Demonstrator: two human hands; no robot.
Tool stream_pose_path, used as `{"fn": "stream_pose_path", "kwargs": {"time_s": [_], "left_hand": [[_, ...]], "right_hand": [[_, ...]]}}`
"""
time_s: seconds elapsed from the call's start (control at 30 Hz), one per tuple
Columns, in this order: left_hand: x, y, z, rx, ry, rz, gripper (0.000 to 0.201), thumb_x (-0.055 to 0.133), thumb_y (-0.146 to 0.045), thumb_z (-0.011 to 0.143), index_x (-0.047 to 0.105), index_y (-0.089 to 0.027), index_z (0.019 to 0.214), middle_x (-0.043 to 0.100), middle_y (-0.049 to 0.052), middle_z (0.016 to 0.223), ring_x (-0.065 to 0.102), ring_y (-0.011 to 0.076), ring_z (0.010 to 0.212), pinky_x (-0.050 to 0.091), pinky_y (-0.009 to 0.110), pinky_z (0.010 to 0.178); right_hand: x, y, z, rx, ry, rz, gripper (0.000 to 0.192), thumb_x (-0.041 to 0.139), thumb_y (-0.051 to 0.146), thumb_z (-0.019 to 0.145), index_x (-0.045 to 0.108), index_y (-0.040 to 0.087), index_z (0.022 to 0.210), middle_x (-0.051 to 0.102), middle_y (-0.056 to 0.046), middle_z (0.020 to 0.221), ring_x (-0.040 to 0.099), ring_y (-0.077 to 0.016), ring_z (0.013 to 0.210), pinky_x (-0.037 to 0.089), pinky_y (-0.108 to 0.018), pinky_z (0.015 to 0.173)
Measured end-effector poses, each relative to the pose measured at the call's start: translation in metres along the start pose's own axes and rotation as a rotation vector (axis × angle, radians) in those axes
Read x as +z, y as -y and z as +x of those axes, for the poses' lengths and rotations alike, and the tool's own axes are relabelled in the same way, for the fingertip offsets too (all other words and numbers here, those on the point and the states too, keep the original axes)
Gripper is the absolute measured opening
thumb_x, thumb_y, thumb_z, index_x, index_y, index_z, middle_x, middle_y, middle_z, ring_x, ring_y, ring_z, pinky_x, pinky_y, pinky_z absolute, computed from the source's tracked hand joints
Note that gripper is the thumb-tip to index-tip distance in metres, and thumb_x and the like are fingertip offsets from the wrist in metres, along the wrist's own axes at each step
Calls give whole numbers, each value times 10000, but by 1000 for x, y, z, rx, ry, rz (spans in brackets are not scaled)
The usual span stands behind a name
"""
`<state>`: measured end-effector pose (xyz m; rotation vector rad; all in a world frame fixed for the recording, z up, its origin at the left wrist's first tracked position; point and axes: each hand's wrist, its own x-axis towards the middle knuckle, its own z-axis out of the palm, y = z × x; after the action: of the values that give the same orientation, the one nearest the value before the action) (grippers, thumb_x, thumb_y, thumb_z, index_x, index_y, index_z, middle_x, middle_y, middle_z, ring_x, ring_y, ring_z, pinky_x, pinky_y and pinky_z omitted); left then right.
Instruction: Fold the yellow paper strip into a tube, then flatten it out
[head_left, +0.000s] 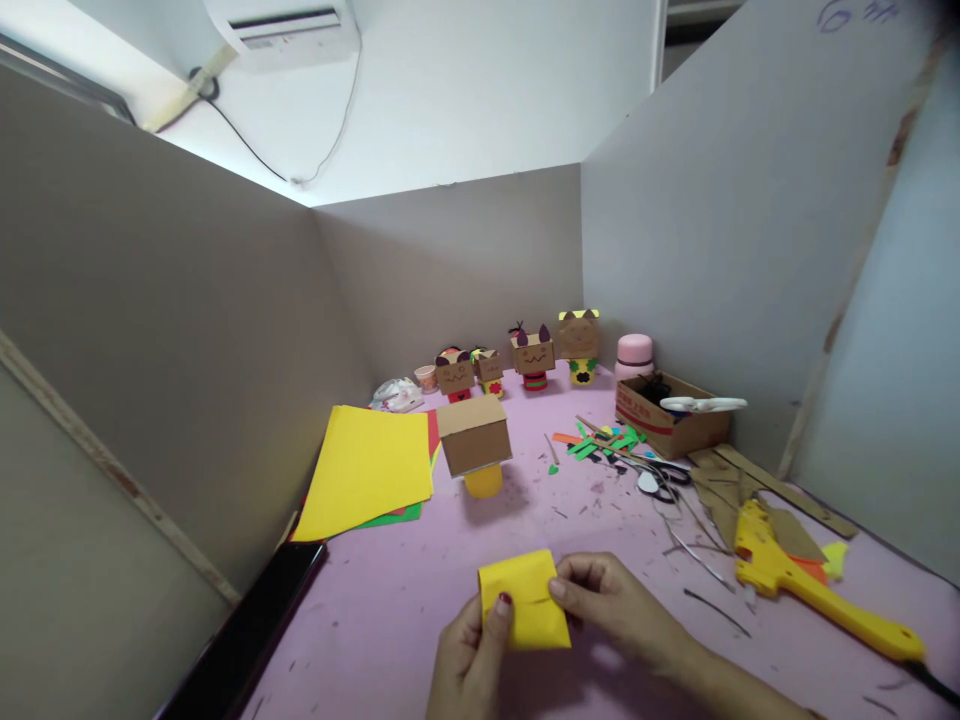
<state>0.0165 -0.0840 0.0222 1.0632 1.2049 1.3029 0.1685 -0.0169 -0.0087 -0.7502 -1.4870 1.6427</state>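
A folded piece of yellow craft sheet (529,590) is held above the near part of the purple tabletop. My left hand (476,645) grips its left side, thumb lying on the front face. At the right edge, my right hand (600,600) pinches the same piece between thumb and fingers. A horizontal slit or overlap line crosses the front of the piece. Just beyond stands a brown cardboard box (474,440) on a yellow round base (484,482). Some of my fingers behind the sheet are hidden.
Stacked yellow sheets (375,465) lie left, near a black phone-like slab (255,625). Several cardboard figures (533,355) stand at the back. Right are coloured scraps (607,442), scissors (664,480), a cardboard box of tools (664,425), a pink bottle (634,352) and a yellow glue gun (817,590).
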Motion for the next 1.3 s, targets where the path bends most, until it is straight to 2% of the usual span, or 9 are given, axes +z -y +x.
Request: {"fn": "stream_pose_path", "kwargs": {"time_s": [0.17, 0.27, 0.43, 0.63, 0.77, 0.87, 1.0, 1.17, 1.3], "left_hand": [[-4, 6, 9, -119, 137, -198, 364, 707, -393, 677, 697, -118, 915, 721, 114, 843, 641, 245, 812, 461, 337, 767], [-5, 8, 13, -172, 171, -216, 363, 720, -391, 664, 705, -110, 894, 725, 112, 798, 652, 236, 762, 465, 338, 743], [-8, 6, 10, -168, 181, -190, 345, 708, -391, 680, 715, -118, 891, 724, 97, 759, 649, 224, 732, 461, 309, 693], [-7, 2, 10, -146, 187, -67, 359, 667, -416, 716, 716, -113, 903, 722, 101, 778, 630, 191, 654, 453, 293, 681], [-5, -2, 13, -85, 314, -80, 438, 652, -452, 717, 689, -125, 1006, 717, 121, 861, 636, 235, 790, 453, 329, 769], [-3, -6, 13, -51, 382, 16, 401, 690, -401, 692, 697, -143, 999, 714, 120, 932, 630, 255, 857, 452, 354, 821], [-1, -10, 10, 70, 352, 146, 340, 670, -369, 718, 712, -145, 971, 724, 104, 920, 631, 247, 848, 451, 346, 842], [0, -9, 7, 37, 324, 161, 334, 645, -390, 738, 712, -155, 966, 727, 88, 885, 636, 231, 791, 474, 317, 761], [-1, -4, 8, 91, 235, 147, 372, 657, -433, 711, 710, -152, 950, 724, 104, 908, 627, 252, 834, 460, 349, 817]], "right_hand": [[4, 9, -6, -94, -25, -106, 378, 608, 498, 742, 600, 125, 677, 512, 10, 625, 426, -113, 606, 323, -248, 572], [5, 13, -7, -127, -20, -143, 346, 608, 469, 751, 606, 133, 668, 509, 11, 630, 438, -118, 612, 323, -248, 572], [2, 11, -4, -51, 55, 17, 354, 666, 473, 697, 609, 129, 634, 495, 29, 593, 425, -90, 570, 328, -229, 559], [0, 9, -1, 15, 55, 78, 390, 692, 507, 652, 603, 128, 633, 499, 41, 526, 439, -73, 486, 338, -213, 490], [-2, 8, 0, 26, 11, 102, 403, 691, 521, 647, 576, 135, 635, 513, 49, 505, 451, -64, 442, 344, -200, 453], [-3, 4, 2, 28, -6, 123, 410, 676, 533, 658, 559, 140, 639, 520, 55, 481, 438, -52, 401, 316, -186, 420], [-4, 1, 4, 43, -13, 148, 427, 681, 551, 641, 543, 147, 651, 515, 63, 478, 417, -44, 376, 280, -181, 399], [-4, 2, 4, 6, -29, 146, 416, 681, 546, 650, 569, 145, 649, 496, 60, 503, 398, -54, 438, 298, -199, 455], [-5, 3, 4, -36, -43, 108, 393, 666, 523, 686, 584, 141, 640, 472, 54, 521, 375, -63, 475, 288, -206, 480]]}}
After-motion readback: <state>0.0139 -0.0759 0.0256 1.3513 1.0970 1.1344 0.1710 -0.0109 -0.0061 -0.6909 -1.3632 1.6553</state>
